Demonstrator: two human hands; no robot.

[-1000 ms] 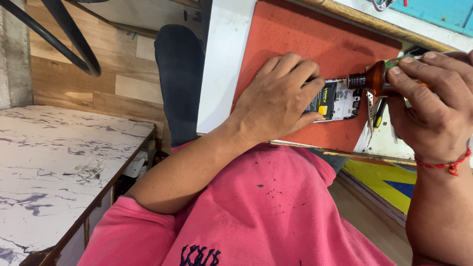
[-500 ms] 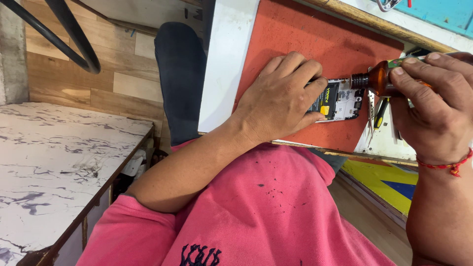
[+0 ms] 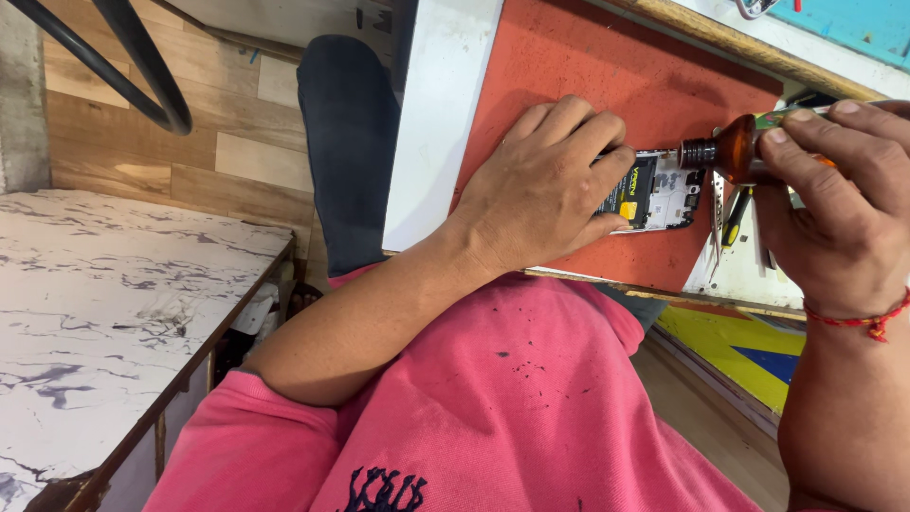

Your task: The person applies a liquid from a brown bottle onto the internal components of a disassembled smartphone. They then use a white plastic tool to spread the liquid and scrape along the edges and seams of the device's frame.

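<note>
Red mat [image 3: 588,66] carries an opened phone [image 3: 656,192], pinned under the left hand [image 3: 540,190]; the right hand [image 3: 834,204] grips a screwdriver [image 3: 730,152], working a screw, which needs steady pressure.

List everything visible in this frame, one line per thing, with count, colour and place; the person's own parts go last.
opened phone: one, back off, black and silver insides with a yellow patch, on the red mat under the left hand
screwdriver: one, amber handle, dark collar, held in the right hand, tip at the phone
red mat: one, on the white worktop
white worktop: one, upper centre
small tools: a few, one yellow and black, right of the phone
marble-pattern table: one, white with grey veins, left
wood-look floor: brown, upper left
left hand: one, pressing on the phone
right hand: one, red thread at the wrist
</note>
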